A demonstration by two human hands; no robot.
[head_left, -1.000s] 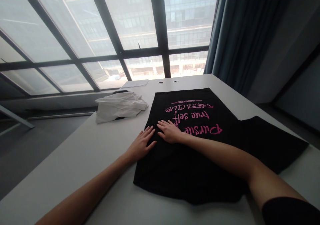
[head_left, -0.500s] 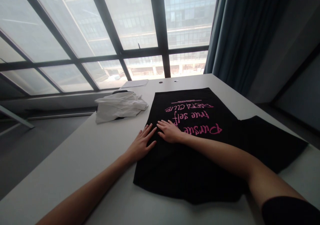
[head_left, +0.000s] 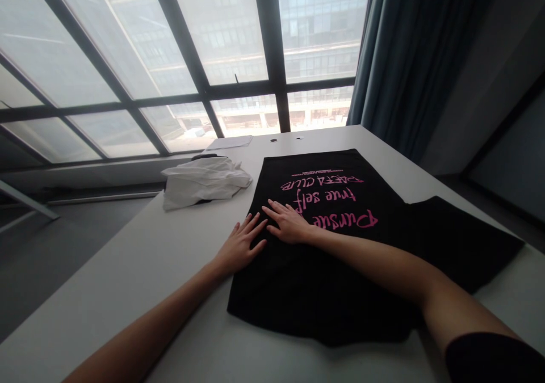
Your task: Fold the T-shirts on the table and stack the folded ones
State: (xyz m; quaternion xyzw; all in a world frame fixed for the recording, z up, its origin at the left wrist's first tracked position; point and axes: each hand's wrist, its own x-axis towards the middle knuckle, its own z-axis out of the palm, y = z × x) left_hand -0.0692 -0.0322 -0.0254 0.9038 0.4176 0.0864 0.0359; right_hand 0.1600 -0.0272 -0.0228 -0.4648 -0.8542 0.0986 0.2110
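A black T-shirt with pink lettering lies spread out on the white table, its print upside down from where I look. My left hand rests flat at the shirt's left edge, fingers spread, fingertips on the fabric. Just right of it, my right hand lies palm down on the shirt with its fingers stretched out, covering part of the print. The fingertips of both hands are close together. Neither hand grasps anything. My right forearm crosses over the shirt and hides some of it.
A crumpled white cloth with something dark under it lies at the left of the white table. Flat white sheets sit at the far edge. Windows stand behind, with a blue-grey curtain on the right.
My right hand's fingers have shifted very slightly up and to the left on the shirt. The shirt and my left hand stay practically where they were.
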